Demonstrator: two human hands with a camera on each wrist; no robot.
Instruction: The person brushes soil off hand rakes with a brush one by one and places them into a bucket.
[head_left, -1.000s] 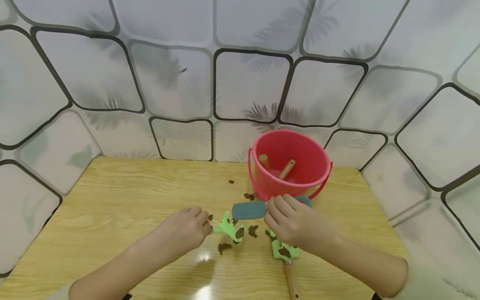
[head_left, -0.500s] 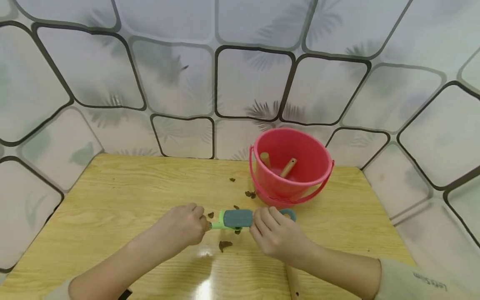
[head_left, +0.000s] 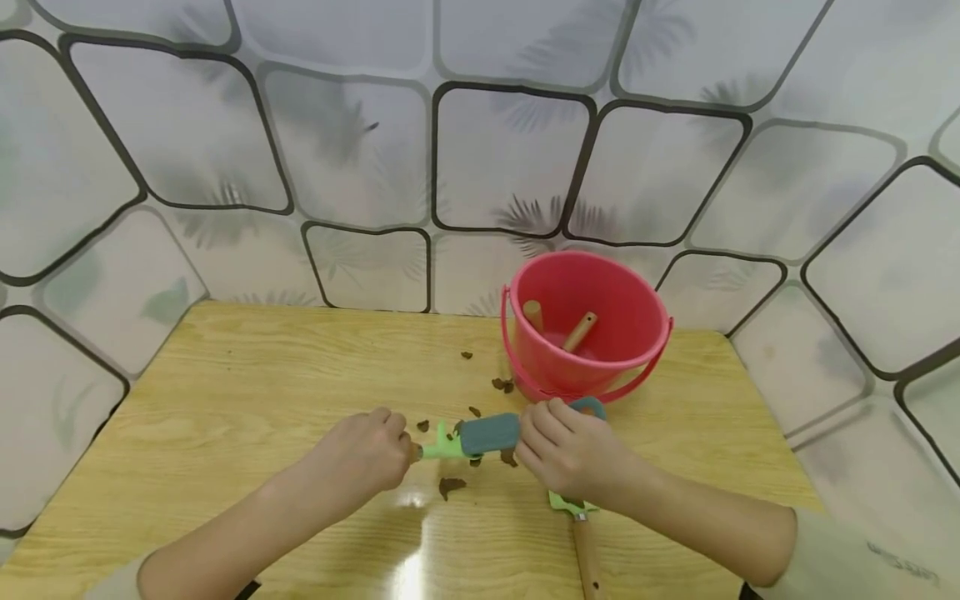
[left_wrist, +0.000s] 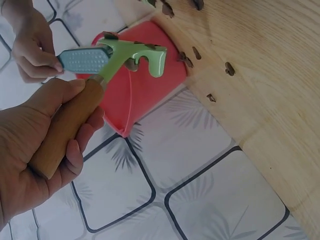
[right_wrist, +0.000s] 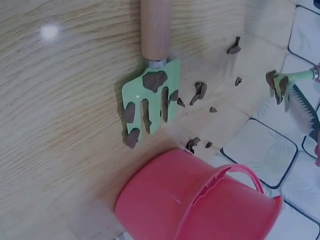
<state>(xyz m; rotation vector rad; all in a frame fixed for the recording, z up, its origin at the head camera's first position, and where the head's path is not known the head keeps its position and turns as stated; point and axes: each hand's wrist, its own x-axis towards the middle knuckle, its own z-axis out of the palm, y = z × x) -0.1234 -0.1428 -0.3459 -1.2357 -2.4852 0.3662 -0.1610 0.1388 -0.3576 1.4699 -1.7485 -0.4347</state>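
My left hand (head_left: 367,450) grips the wooden handle (left_wrist: 67,130) of a small hand rake with a green pronged head (left_wrist: 122,55). Brown clumps cling to that head. In my right hand (head_left: 573,450) is a blue-grey brush (head_left: 489,433) with a looped end; its pale bristles (right_wrist: 301,112) face the rake in the right wrist view. From the head, the brush overlaps the rake's prongs and hides part of them. Below my right hand, a green garden fork (right_wrist: 137,91) with a wooden handle lies on the table, brown clumps on its tines.
A red bucket (head_left: 562,367) stands behind my right hand, with two wooden handles (head_left: 580,332) inside it. Several brown clumps (head_left: 452,487) lie scattered on the wooden table (head_left: 300,358). A patterned wall covering (head_left: 360,150) rises behind and beside the table.
The brush first came left and down over the rake head, then drew back slightly right. The rake head has turned in my left hand, which otherwise stays in place.
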